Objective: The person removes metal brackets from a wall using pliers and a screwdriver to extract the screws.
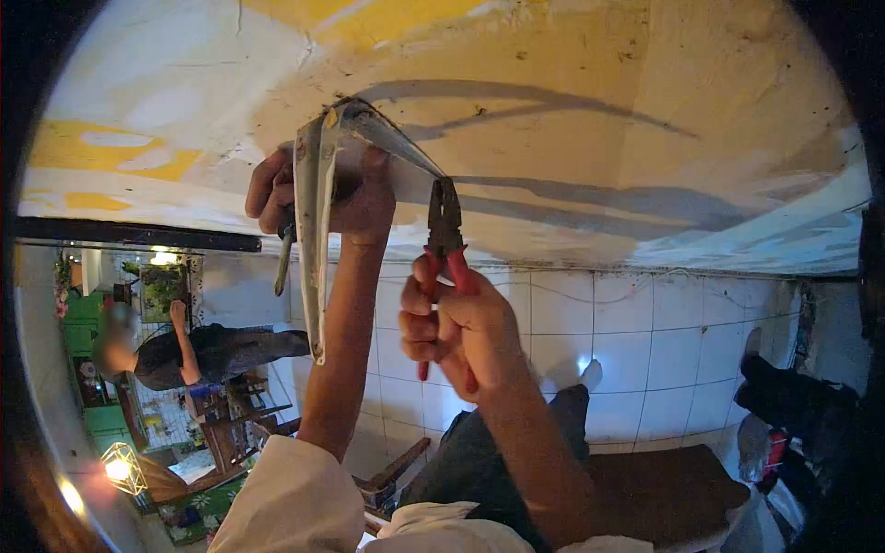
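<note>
A whitish, worn metal bracket (318, 221) stands out from the painted wall, with two arms meeting in a bend. My left hand (364, 198) is closed around the bracket near that bend, and its fingers are partly hidden behind the metal. From the same hand a thin tool, apparently a screwdriver (283, 258), points downward; its handle is mostly covered. In my right hand (470, 327) are pliers (445, 221) with red handles, fingers wrapped round the grips. Their dark jaws meet the end of the bracket's shorter arm against the wall.
The peeling cream and yellow wall (572, 120) fills the top. White tiles (618, 323) lie below, with a brown seat (664, 493) at lower right. Another person (194, 355) is at the left near wooden chairs (226, 433) and a lit lamp (120, 468). Dark clothing (797, 405) shows at right.
</note>
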The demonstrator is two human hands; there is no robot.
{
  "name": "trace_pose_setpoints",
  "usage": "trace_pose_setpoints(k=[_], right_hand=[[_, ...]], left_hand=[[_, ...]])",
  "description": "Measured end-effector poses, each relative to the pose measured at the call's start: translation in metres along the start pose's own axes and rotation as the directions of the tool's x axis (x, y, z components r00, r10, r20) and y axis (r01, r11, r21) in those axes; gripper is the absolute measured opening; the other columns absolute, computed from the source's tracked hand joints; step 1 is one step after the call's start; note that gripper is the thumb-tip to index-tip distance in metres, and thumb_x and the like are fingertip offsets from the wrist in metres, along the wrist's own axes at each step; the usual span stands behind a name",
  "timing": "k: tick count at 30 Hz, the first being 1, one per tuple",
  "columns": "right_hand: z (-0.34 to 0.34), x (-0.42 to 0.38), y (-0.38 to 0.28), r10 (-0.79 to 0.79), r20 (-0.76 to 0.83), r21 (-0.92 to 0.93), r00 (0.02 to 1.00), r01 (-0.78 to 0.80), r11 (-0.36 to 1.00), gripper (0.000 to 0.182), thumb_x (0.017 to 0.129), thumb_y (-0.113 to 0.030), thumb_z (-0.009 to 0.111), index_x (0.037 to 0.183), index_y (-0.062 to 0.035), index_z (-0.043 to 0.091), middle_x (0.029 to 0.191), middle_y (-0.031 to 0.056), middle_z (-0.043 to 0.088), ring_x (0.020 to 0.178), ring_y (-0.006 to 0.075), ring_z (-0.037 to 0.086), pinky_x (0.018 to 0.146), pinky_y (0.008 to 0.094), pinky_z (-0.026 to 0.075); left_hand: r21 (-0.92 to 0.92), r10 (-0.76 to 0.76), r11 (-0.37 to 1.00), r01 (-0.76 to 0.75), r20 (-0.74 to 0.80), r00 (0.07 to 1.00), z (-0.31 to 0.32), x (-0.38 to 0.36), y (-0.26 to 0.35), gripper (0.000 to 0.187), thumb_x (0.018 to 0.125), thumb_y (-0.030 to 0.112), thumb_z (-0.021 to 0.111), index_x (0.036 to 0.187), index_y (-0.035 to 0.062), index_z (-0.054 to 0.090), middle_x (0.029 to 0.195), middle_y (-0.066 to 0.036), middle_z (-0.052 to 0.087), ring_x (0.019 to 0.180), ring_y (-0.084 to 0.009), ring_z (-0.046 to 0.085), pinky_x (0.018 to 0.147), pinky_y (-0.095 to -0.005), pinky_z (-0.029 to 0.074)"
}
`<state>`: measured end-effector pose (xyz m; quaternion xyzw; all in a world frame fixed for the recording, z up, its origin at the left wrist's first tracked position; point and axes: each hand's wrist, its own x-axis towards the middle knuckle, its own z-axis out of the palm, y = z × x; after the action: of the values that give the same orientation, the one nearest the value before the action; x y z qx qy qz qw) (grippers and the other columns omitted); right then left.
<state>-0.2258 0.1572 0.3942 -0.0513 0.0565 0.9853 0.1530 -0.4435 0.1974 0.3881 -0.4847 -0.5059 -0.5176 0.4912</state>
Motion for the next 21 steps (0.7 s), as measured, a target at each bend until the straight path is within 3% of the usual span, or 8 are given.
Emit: trace_pose_setpoints(k=[3, 4, 7, 10, 13, 16, 21], right_hand=[[-0.004, 0.003, 0.007, -0.024, 0.164, 0.178, 0.986, -0.005, 0.984, 0.024, 0.077, -0.002, 0.05, 0.099, -0.0102, 0.047, 0.078, 0.0022, 0.042, 0.06, 0.012, 0.038, 0.045, 0.0265, 0.031], [0.001, 0.002, 0.007, -0.028, 0.139, 0.207, 0.99, -0.001, 0.978, 0.031, 0.072, -0.003, 0.049, 0.102, -0.0107, 0.046, 0.078, 0.0022, 0.039, 0.059, 0.0131, 0.035, 0.047, 0.0265, 0.029], [-0.009, 0.006, 0.012, -0.035, 0.259, 0.309, 0.965, -0.048, 0.95, 0.038, 0.068, -0.003, 0.05, 0.106, -0.0083, 0.049, 0.081, 0.0034, 0.038, 0.063, 0.0138, 0.033, 0.053, 0.0291, 0.029], [-0.017, 0.012, 0.017, -0.096, 0.343, 0.261, 0.934, 0.003, 0.965, 0.028, 0.079, -0.014, 0.056, 0.105, -0.0088, 0.049, 0.081, 0.0025, 0.039, 0.063, 0.014, 0.033, 0.053, 0.0295, 0.03], [-0.013, 0.004, 0.01, -0.031, 0.28, 0.26, 0.959, -0.045, 0.965, 0.027, 0.083, -0.02, 0.058, 0.106, -0.0091, 0.049, 0.082, 0.0029, 0.041, 0.065, 0.0149, 0.036, 0.056, 0.03, 0.032], [-0.009, 0.0, 0.01, -0.046, 0.2, 0.197, 0.979, 0.005, 0.98, 0.033, 0.08, -0.015, 0.057, 0.112, -0.0085, 0.051, 0.087, 0.0058, 0.048, 0.07, 0.0176, 0.042, 0.061, 0.0312, 0.036], [-0.014, 0.001, 0.009, -0.062, 0.229, 0.154, 0.971, 0.027, 0.988, 0.041, 0.081, -0.014, 0.053, 0.121, -0.0042, 0.05, 0.102, 0.0137, 0.057, 0.09, 0.0281, 0.055, 0.082, 0.0464, 0.046]], left_hand=[[0.023, 0.046, 0.999, -0.046, 0.009, 0.999, -0.001, 0.005, 0.003, 0.068, 0.071, 0.041, 0.082, 0.107, 0.0077, 0.034, 0.11, -0.01, 0.032, 0.102, -0.0225, 0.039, 0.086, -0.0362, 0.044], [0.029, 0.049, 0.998, -0.049, 0.013, 0.999, -0.002, 0.005, 0.003, 0.068, 0.071, 0.042, 0.082, 0.107, 0.0077, 0.034, 0.11, -0.01, 0.032, 0.102, -0.0227, 0.039, 0.085, -0.0364, 0.044], [0.043, 0.061, 0.997, -0.061, 0.015, 0.998, -0.003, 0.007, 0.004, 0.07, 0.071, 0.045, 0.082, 0.106, 0.0076, 0.035, 0.111, -0.011, 0.032, 0.103, -0.0232, 0.038, 0.084, -0.0371, 0.044], [0.067, 0.079, 0.994, -0.081, 0.028, 0.996, -0.005, 0.009, 0.005, 0.071, 0.07, 0.048, 0.082, 0.106, 0.0076, 0.036, 0.111, -0.012, 0.032, 0.103, -0.0238, 0.038, 0.083, -0.0377, 0.044], [0.087, 0.11, 0.989, -0.118, 0.099, 0.989, -0.011, 0.01, 0.009, 0.071, 0.071, 0.048, 0.081, 0.108, 0.0081, 0.036, 0.111, -0.012, 0.032, 0.104, -0.0245, 0.038, 0.083, -0.0389, 0.044], [-0.008, 0.105, 0.995, -0.104, 0.071, 0.992, -0.006, 0.011, 0.011, 0.071, 0.073, 0.048, 0.08, 0.111, 0.0085, 0.035, 0.112, -0.012, 0.032, 0.104, -0.0249, 0.038, 0.086, -0.0408, 0.043], [0.087, 0.169, 0.98, -0.179, 0.109, 0.98, -0.011, 0.016, 0.01, 0.074, 0.074, 0.048, 0.079, 0.115, 0.0075, 0.032, 0.112, -0.012, 0.032, 0.104, -0.0246, 0.038, 0.088, -0.0431, 0.041]])
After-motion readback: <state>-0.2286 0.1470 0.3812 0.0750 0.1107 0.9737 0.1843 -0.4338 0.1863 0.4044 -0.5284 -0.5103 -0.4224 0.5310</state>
